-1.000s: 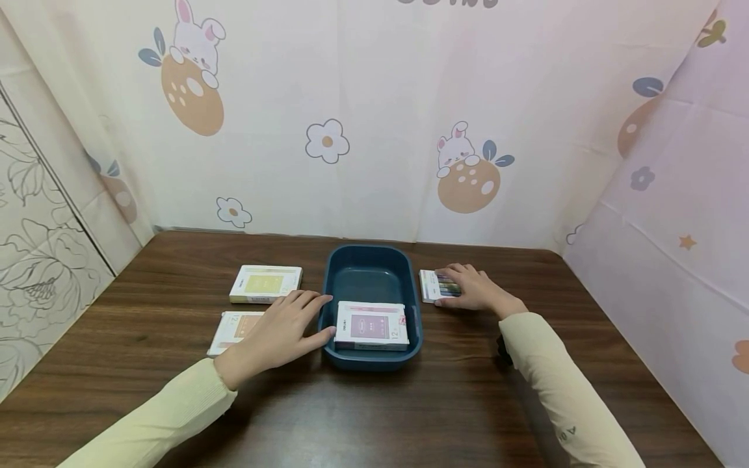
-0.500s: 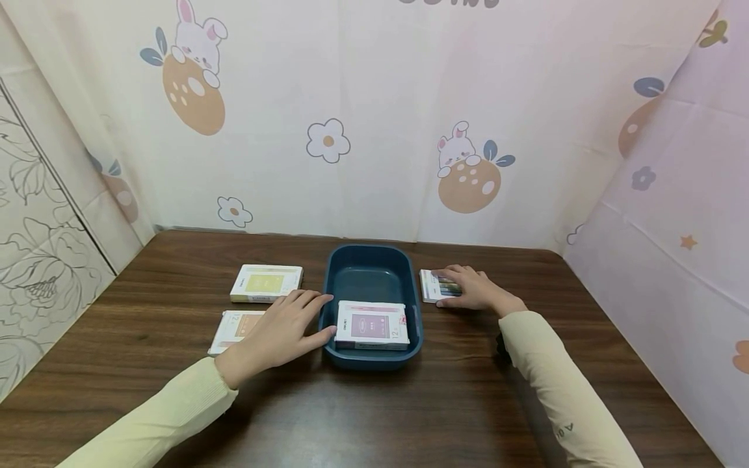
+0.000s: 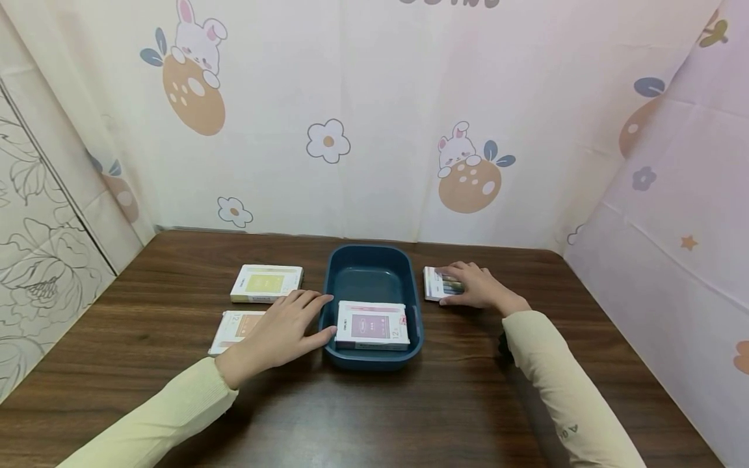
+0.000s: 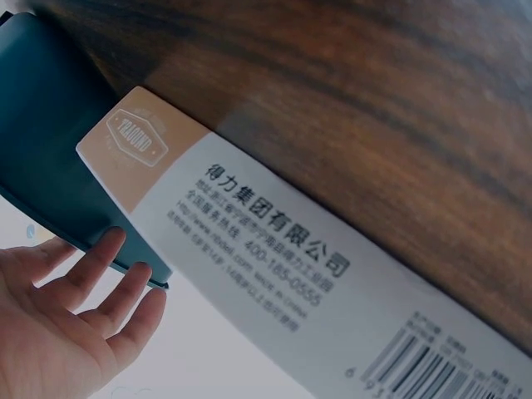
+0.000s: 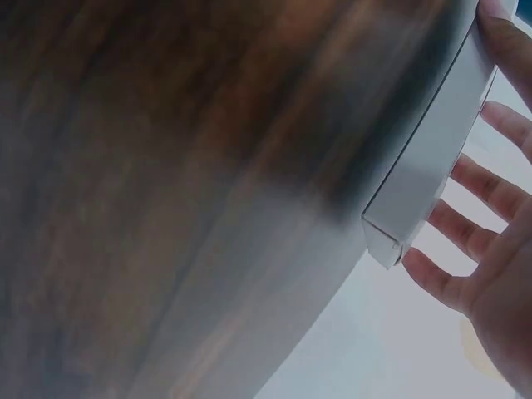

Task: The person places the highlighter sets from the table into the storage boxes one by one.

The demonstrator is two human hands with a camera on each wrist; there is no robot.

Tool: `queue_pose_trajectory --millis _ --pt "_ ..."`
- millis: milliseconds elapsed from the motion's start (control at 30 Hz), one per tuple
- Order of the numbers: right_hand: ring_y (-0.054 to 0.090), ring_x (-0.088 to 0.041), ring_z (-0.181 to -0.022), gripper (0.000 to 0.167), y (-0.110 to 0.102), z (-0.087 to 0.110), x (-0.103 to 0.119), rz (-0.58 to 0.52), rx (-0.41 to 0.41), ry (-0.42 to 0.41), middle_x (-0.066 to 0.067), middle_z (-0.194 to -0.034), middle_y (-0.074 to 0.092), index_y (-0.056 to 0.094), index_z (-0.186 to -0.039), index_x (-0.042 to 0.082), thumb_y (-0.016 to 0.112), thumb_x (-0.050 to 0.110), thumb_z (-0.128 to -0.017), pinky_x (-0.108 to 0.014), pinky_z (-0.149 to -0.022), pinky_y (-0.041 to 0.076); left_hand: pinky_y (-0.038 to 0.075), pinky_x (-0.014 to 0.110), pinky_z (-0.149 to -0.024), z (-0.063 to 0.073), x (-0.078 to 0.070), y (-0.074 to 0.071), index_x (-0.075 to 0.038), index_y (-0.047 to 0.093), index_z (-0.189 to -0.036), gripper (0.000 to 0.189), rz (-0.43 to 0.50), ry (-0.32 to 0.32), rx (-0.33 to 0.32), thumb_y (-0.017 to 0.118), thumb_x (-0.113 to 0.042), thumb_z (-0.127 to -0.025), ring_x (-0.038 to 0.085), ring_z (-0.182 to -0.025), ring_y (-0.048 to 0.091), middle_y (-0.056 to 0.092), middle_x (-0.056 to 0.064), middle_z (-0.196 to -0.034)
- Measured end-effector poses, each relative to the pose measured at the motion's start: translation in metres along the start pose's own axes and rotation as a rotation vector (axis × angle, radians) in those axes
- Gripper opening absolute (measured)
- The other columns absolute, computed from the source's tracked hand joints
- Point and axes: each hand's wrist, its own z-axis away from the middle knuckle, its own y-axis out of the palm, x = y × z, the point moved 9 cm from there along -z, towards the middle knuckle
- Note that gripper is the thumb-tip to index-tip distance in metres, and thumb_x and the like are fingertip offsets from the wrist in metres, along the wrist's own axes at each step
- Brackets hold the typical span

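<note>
My left hand (image 3: 283, 333) rests with spread, nearly straight fingers at the left rim of a dark blue plastic bin (image 3: 374, 363). Inside its near half lies a white box with a purple panel (image 3: 371, 324). Under my left forearm side, partly covered by the hand, is a white box with an orange panel (image 3: 228, 333); its printed side (image 4: 249, 241) fills the left wrist view. Right of the bin, my right hand (image 3: 478, 287) holds a small white box showing coloured sticks (image 3: 432, 285), thumb on the near edge and fingers over the far one. The right wrist view shows its plain white side (image 5: 424, 174).
A white box with a yellow-green panel (image 3: 266, 284) lies left of the bin, behind the orange-panelled one. The brown wooden table (image 3: 363, 422) ends at a patterned curtain (image 3: 386, 182) along the back, with more cloth at the right.
The small white box in my right hand has shifted slightly right and away from me, together with the hand. My left hand, the bin and the other boxes stay as they were.
</note>
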Motion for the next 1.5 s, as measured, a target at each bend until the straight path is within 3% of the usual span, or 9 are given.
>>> queue_pose_trajectory --millis 900,1500 --pt "0.046 -0.035 -0.110 0.076 -0.052 0.021 0.036 0.132 -0.100 -0.063 -0.014 -0.128 0.050 0.044 -0.136 0.020 0.067 0.056 -0.073 -0.056 -0.090 0.037 0.043 0.042 -0.092 0.001 -0.001 -0.001 -0.018 0.050 -0.130 0.060 -0.009 -0.005 0.011 0.043 -0.060 -0.087 0.020 -0.112 0.049 0.054 0.002 -0.124" --pt "0.048 -0.031 -0.107 0.074 -0.062 0.032 0.080 0.156 -0.134 -0.145 -0.012 -0.125 0.052 0.047 -0.134 0.021 0.066 0.059 -0.072 -0.052 -0.091 0.039 0.043 0.042 -0.092 0.000 0.000 0.000 -0.018 0.050 -0.130 0.060 -0.012 0.000 0.007 0.042 -0.060 -0.087 0.020 -0.112 0.049 0.054 0.002 -0.124"
